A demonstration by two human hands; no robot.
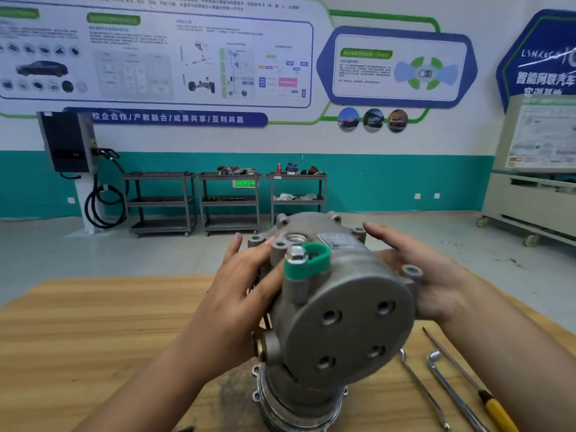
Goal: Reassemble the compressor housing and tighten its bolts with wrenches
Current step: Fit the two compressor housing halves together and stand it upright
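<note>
- Step in hand: seating the housing. It is held tilted, its lower end meeting the round base part that stands on the bench.
- Left grip: fingers fairly straight, pressed flat on the housing's left side. Right grip: open palm cupping the right side, fingers extended.
- Four holes in the end face look empty, so I judge bolting has not begun.
- Next move calls for righting the housing, squaring it on the base and lining up the lugs, then freeing one grip for the wrenches, which lie to the right, beside a screwdriver.
- Green cap with one bolt sits on top.
- Hidden: the joint itself, and the base's near edge is cut off. No loose bolts can be made out. Label text unreadable.
</note>
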